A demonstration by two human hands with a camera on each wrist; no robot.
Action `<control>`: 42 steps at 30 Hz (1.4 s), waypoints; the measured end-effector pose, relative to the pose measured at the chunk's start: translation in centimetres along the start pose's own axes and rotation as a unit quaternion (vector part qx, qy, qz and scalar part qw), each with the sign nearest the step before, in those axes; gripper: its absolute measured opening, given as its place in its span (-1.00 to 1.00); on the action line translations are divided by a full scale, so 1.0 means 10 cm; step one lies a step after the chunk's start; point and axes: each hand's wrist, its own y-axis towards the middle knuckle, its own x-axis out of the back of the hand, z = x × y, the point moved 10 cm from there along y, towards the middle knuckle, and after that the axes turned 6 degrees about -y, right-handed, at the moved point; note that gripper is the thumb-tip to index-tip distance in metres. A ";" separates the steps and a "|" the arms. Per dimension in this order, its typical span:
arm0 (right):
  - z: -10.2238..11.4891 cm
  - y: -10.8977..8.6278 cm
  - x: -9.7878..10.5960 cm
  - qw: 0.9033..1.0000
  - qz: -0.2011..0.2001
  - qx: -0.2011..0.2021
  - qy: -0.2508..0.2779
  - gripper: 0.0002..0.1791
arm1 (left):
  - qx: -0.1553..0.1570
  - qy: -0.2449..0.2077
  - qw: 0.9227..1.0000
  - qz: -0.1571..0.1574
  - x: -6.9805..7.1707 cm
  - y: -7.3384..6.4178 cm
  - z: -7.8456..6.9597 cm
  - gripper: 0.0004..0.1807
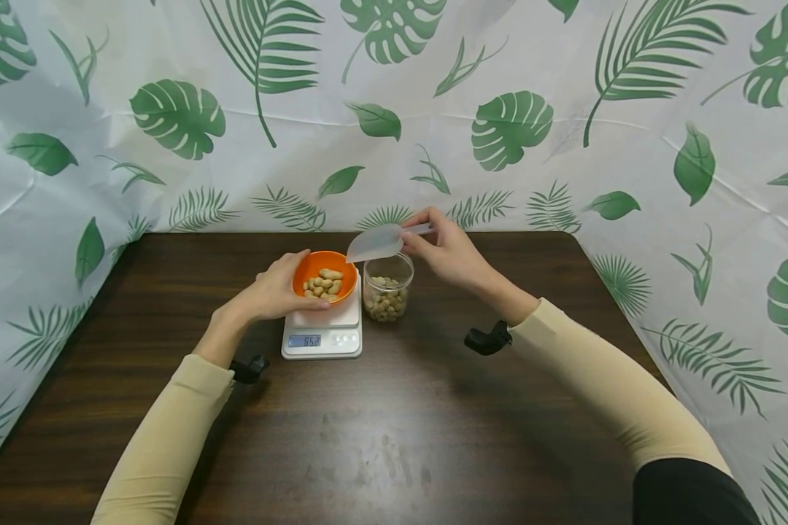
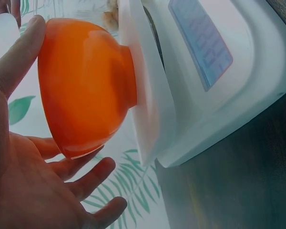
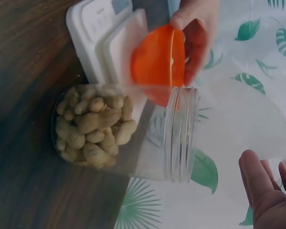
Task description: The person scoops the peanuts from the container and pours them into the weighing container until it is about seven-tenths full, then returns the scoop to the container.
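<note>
My left hand point(image 1: 274, 288) holds an orange bowl point(image 1: 317, 262), its thumb and fingers spread around the rim. Several unshelled peanuts point(image 1: 331, 275) lie inside the bowl. In the left wrist view, the base of the bowl point(image 2: 83, 86) sits on the white platform of a kitchen scale point(image 2: 155, 119). My right hand point(image 1: 449, 251) pinches the handle of a translucent white scoop point(image 1: 376, 244). The scoop hangs over the mouth of a clear jar point(image 1: 389, 268), its tip close to the bowl. Peanuts point(image 3: 95, 126) fill the lower part of the jar; whatever the scoop carries is hidden.
The digital scale's lit display point(image 1: 304, 340) faces the front. Close beside the scale's right side stands the jar. All of it is on a dark wooden table point(image 1: 381, 437), with a leaf-patterned white sheet point(image 1: 433, 109) hanging behind its back edge.
</note>
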 end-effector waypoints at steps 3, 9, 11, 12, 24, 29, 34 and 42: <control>-0.03 -0.01 0.02 1.000 -0.003 -0.005 0.030 -0.72 | -0.001 0.000 1.000 0.001 0.00 0.00 0.00 0.25; -0.09 -0.01 0.04 0.999 -0.004 -0.009 0.046 -0.70 | 0.002 -0.002 1.000 0.004 -0.01 0.00 0.00 0.25; -0.11 -0.02 0.04 0.999 -0.005 -0.009 0.052 -0.71 | 0.003 -0.002 1.000 0.005 -0.01 0.00 0.00 0.25; -0.12 -0.02 0.04 0.998 -0.005 -0.010 0.058 -0.71 | 0.004 -0.003 1.000 0.006 -0.01 0.00 0.00 0.25; -0.16 -0.06 0.09 0.996 -0.010 -0.011 0.086 -0.72 | 0.005 0.003 1.000 0.008 -0.01 -0.01 -0.03 0.25; -0.17 -0.08 0.14 0.997 -0.015 -0.011 0.076 -0.71 | 0.005 0.009 1.000 0.009 -0.01 -0.01 -0.04 0.25; -0.16 -0.10 0.19 0.998 -0.016 -0.010 0.057 -0.71 | 0.005 0.011 1.000 0.009 -0.01 0.00 -0.04 0.27; -0.19 -0.12 0.27 0.999 -0.018 -0.017 0.041 -0.68 | -0.009 0.015 1.000 -0.001 0.01 0.03 -0.14 0.27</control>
